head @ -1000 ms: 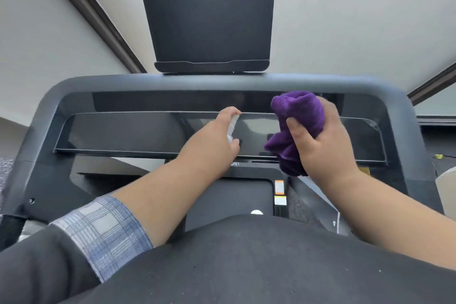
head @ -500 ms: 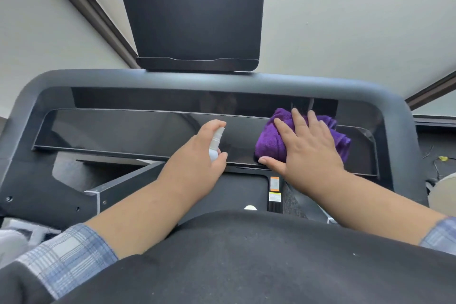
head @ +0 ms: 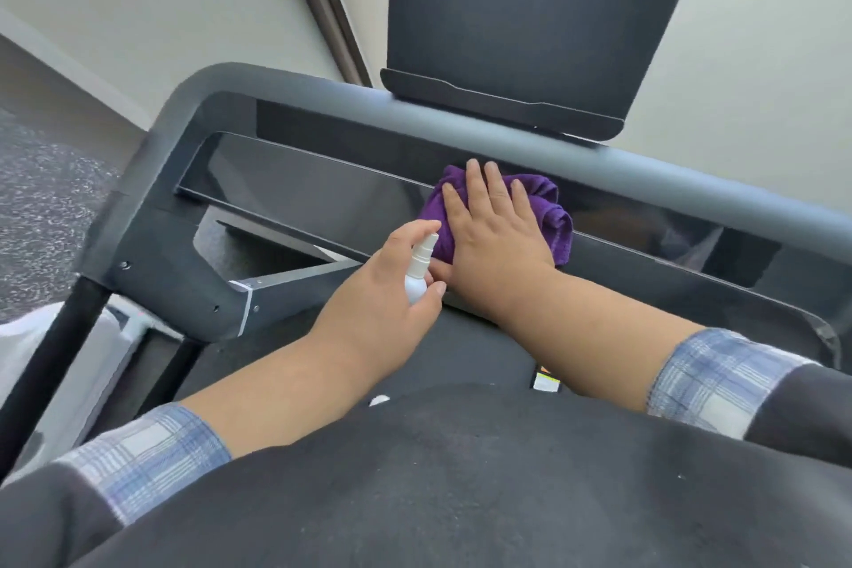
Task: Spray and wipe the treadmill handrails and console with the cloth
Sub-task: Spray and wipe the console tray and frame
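Right hand [head: 495, 240] flat, fingers straight, pressing purple cloth [head: 551, 210] onto glossy console panel [head: 322, 194]; left hand [head: 392, 291] just beside it, curled around white spray bottle [head: 418, 272].

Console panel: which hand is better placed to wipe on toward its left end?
The right hand, probably: it lies flat on the purple cloth against the console panel. The left hand grips the spray bottle.
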A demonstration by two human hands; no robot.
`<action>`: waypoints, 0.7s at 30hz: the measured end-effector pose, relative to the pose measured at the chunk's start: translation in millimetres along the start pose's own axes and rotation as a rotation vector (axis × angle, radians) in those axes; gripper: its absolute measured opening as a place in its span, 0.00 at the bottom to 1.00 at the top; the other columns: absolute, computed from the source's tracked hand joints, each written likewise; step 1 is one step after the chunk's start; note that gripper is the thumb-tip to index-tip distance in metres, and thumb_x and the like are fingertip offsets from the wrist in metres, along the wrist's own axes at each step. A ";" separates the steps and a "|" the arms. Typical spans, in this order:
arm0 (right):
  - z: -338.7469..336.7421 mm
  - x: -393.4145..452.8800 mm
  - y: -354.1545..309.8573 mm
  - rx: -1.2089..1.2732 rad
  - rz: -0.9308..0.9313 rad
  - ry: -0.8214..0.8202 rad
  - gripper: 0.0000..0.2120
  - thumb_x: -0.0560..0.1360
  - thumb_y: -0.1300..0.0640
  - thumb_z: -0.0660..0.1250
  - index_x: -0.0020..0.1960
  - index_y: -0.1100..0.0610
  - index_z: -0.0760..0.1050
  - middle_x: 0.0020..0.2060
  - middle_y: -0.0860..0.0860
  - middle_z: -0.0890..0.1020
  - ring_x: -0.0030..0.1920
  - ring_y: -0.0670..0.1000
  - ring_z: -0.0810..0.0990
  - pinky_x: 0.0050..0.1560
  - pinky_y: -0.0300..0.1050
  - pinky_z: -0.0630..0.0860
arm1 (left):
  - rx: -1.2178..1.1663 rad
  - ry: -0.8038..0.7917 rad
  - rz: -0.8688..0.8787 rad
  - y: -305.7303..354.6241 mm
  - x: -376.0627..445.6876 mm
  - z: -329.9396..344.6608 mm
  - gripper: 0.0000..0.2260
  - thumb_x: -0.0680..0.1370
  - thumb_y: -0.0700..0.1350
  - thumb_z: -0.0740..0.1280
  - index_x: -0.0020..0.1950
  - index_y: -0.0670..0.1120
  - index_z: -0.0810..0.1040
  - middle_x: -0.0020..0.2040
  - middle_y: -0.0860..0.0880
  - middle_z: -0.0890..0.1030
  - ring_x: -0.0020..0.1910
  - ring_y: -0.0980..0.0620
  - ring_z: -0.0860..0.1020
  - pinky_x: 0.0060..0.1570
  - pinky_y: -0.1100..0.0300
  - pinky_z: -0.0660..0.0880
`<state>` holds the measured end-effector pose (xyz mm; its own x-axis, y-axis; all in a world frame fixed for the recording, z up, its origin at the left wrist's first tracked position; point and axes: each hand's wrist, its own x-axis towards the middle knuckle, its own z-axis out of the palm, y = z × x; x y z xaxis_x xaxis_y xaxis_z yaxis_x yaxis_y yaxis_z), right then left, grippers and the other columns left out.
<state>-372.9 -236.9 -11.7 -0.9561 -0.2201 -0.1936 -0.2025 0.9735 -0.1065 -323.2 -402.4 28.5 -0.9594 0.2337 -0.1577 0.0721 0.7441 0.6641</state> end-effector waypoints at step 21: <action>-3.9 89.8 -128.3 -0.088 -0.029 -0.044 0.50 0.72 0.24 0.42 0.81 0.59 0.49 0.80 0.60 0.51 0.80 0.61 0.48 0.77 0.61 0.51 | -0.030 0.020 0.015 -130.3 14.3 -132.0 0.27 0.78 0.50 0.68 0.70 0.69 0.59 0.52 0.65 0.74 0.49 0.62 0.74 0.50 0.68 0.70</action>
<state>-433.5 -381.3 -11.7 -0.9396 -0.2492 -0.2345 -0.2501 0.9679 -0.0267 -382.3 -578.7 36.2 -0.9637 0.2316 -0.1329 0.0786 0.7218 0.6876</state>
